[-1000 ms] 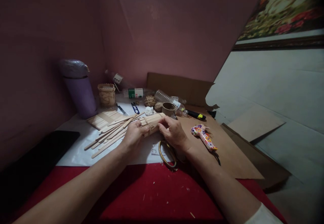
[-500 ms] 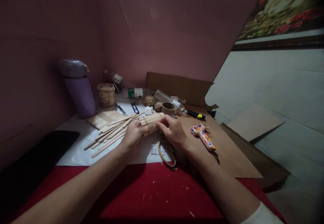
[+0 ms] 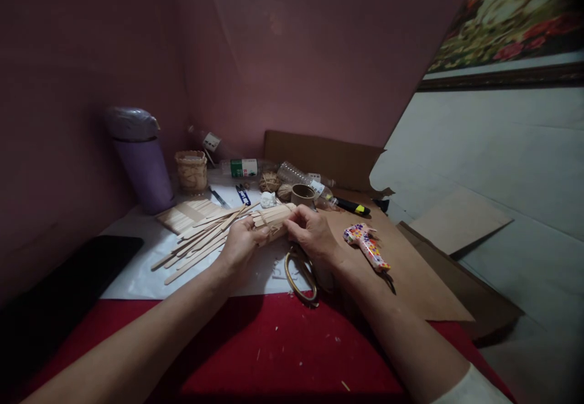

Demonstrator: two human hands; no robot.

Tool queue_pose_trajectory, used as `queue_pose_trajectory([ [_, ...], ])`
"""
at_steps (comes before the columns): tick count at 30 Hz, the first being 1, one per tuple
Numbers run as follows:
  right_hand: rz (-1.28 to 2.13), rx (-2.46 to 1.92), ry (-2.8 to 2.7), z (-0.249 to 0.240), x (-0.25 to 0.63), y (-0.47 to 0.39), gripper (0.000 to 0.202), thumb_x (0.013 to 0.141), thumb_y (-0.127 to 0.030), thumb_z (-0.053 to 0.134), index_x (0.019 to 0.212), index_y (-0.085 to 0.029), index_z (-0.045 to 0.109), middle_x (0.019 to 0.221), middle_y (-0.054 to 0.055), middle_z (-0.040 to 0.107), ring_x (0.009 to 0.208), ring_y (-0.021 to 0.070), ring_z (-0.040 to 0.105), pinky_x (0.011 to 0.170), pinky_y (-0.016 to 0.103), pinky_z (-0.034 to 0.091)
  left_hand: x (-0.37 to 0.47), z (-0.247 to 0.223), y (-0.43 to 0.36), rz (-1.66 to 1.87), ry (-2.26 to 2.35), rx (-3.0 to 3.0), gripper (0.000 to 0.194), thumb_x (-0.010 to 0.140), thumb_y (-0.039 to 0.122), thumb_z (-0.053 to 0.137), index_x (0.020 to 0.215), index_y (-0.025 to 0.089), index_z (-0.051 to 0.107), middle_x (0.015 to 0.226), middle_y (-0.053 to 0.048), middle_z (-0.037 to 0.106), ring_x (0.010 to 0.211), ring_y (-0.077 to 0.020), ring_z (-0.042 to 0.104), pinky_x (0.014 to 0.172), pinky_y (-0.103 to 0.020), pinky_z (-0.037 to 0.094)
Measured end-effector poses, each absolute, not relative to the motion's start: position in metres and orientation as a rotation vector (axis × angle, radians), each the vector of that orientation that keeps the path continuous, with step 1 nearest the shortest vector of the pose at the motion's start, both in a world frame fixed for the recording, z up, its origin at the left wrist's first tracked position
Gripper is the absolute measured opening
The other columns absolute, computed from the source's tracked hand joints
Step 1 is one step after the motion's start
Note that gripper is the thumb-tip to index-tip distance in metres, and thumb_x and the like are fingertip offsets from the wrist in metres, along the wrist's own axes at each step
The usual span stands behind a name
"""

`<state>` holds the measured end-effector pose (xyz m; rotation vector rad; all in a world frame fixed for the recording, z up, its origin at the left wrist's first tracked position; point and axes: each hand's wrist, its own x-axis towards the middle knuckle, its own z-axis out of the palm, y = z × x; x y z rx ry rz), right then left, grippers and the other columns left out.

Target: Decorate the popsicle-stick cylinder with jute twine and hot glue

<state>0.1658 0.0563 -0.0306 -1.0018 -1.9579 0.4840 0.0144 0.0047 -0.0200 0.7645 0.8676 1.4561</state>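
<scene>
A row of wooden craft sticks (image 3: 272,214) stands joined side by side, with twine across it, between my two hands. My left hand (image 3: 241,240) is closed on its left end, thumb in front. At the other end my right hand (image 3: 310,230) pinches the edge; its fingertips are partly hidden. Loose craft sticks (image 3: 196,255) lie fanned out left of my left hand. Below my right hand rest scissors (image 3: 301,279) with gold-coloured handles, their blades hidden from sight.
Behind the hands are twine balls (image 3: 270,182), a tape roll (image 3: 303,195), plastic bottles (image 3: 244,167) and a utility knife (image 3: 351,206). A flower-patterned glue gun (image 3: 367,246) lies on cardboard (image 3: 415,288) at right. A purple tumbler (image 3: 145,170) and small basket (image 3: 191,171) stand at left.
My right hand has shifted very slightly at the right end of the craft sticks. Everything else looks the same.
</scene>
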Motion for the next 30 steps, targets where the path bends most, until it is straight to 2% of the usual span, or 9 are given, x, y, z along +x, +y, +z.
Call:
queue_pose_trajectory([
  [5, 0.501, -1.019, -1.968, -0.028, 0.167, 0.056, 0.013, 0.078, -0.023, 0.059, 0.066, -0.021, 0.054, 0.055, -0.003, 0.059, 0.053, 0.0123, 0.053, 0.052, 0.022, 0.038, 0.016, -0.019, 0.004, 1.454, 0.885, 0.782, 0.024, 0.056, -0.004, 0.064, 0.075, 0.009, 0.071, 0.063, -0.005, 0.07, 0.055, -0.0128, 0.06, 0.056, -0.021, 0.046],
  [11, 0.468, -1.044, -1.967, -0.029, 0.167, 0.058, 0.014, 0.079, -0.021, 0.057, 0.066, -0.021, 0.052, 0.055, -0.003, 0.059, 0.053, 0.0128, 0.053, 0.052, 0.022, 0.038, 0.016, -0.016, 0.002, 1.417, 0.928, 0.736, 0.026, 0.057, -0.003, 0.063, 0.078, 0.01, 0.07, 0.061, -0.004, 0.069, 0.048, -0.0126, 0.058, 0.051, -0.023, 0.047],
  [15, 0.49, -1.029, -1.972, -0.029, 0.167, 0.058, 0.014, 0.079, -0.022, 0.058, 0.066, -0.021, 0.051, 0.056, -0.003, 0.059, 0.054, 0.013, 0.054, 0.053, 0.022, 0.038, 0.017, -0.016, 0.0, 1.413, 0.861, 0.766, 0.028, 0.057, -0.004, 0.062, 0.079, 0.011, 0.072, 0.062, -0.004, 0.069, 0.054, -0.014, 0.061, 0.058, -0.024, 0.05],
  [18, 0.473, -1.016, -1.989, -0.029, 0.167, 0.058, 0.015, 0.08, -0.024, 0.058, 0.067, -0.022, 0.051, 0.056, -0.003, 0.059, 0.054, 0.0132, 0.054, 0.053, 0.022, 0.038, 0.018, -0.013, -0.002, 1.419, 0.797, 0.766, 0.024, 0.057, -0.003, 0.063, 0.075, 0.011, 0.072, 0.05, 0.0, 0.062, 0.051, -0.0131, 0.058, 0.062, -0.025, 0.051],
  [20, 0.435, -1.025, -1.981, -0.028, 0.167, 0.057, 0.014, 0.08, -0.022, 0.056, 0.067, -0.022, 0.051, 0.056, -0.003, 0.058, 0.054, 0.0132, 0.054, 0.053, 0.023, 0.038, 0.019, -0.012, -0.002, 1.42, 0.832, 0.735, 0.024, 0.057, -0.004, 0.063, 0.072, 0.012, 0.071, 0.045, 0.002, 0.057, 0.048, -0.0132, 0.056, 0.06, -0.026, 0.051],
  [23, 0.419, -1.028, -1.967, -0.028, 0.167, 0.057, 0.014, 0.08, -0.021, 0.055, 0.067, -0.022, 0.05, 0.055, -0.003, 0.057, 0.053, 0.0133, 0.054, 0.052, 0.023, 0.038, 0.019, -0.012, -0.001, 1.445, 0.905, 0.69, 0.024, 0.055, -0.004, 0.063, 0.07, 0.012, 0.07, 0.049, 0.0, 0.06, 0.048, -0.0134, 0.056, 0.055, -0.025, 0.049],
  [27, 0.44, -1.015, -2.0, -0.028, 0.168, 0.056, 0.016, 0.081, -0.025, 0.058, 0.067, -0.022, 0.05, 0.055, -0.003, 0.059, 0.054, 0.0135, 0.054, 0.052, 0.023, 0.038, 0.019, -0.012, -0.001, 1.441, 0.883, 0.712, 0.025, 0.054, -0.005, 0.061, 0.07, 0.011, 0.071, 0.051, -0.001, 0.061, 0.05, -0.0133, 0.057, 0.056, -0.025, 0.049],
  [30, 0.412, -1.038, -1.987, -0.027, 0.167, 0.056, 0.016, 0.08, -0.022, 0.057, 0.066, -0.022, 0.049, 0.055, -0.003, 0.058, 0.053, 0.0129, 0.053, 0.052, 0.023, 0.037, 0.019, -0.01, -0.002, 1.434, 0.93, 0.689, 0.026, 0.053, -0.006, 0.06, 0.071, 0.011, 0.07, 0.055, -0.002, 0.064, 0.049, -0.0132, 0.057, 0.056, -0.025, 0.05],
])
